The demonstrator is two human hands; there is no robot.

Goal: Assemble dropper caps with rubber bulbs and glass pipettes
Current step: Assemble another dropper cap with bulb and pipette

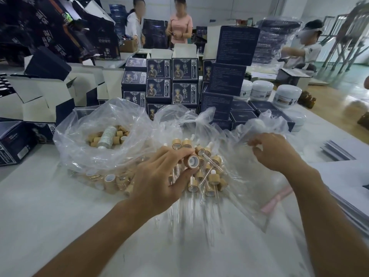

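Tan caps (193,162) with white insides; white worktop (60,206); navy boxes (158,68) at twelve o'clock with figure prints.

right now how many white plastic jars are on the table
4, perhaps more hidden: round white plastic jars behind the navy boxes, right, and a blurred one near the edge.

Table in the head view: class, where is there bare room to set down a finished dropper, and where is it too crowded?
Bare table lies at near left, between the left forearm and the cap bag. More lies near centre, between the forearms, below the pipettes. The dropper pile, bags and stacked boxes crowd the middle and back.
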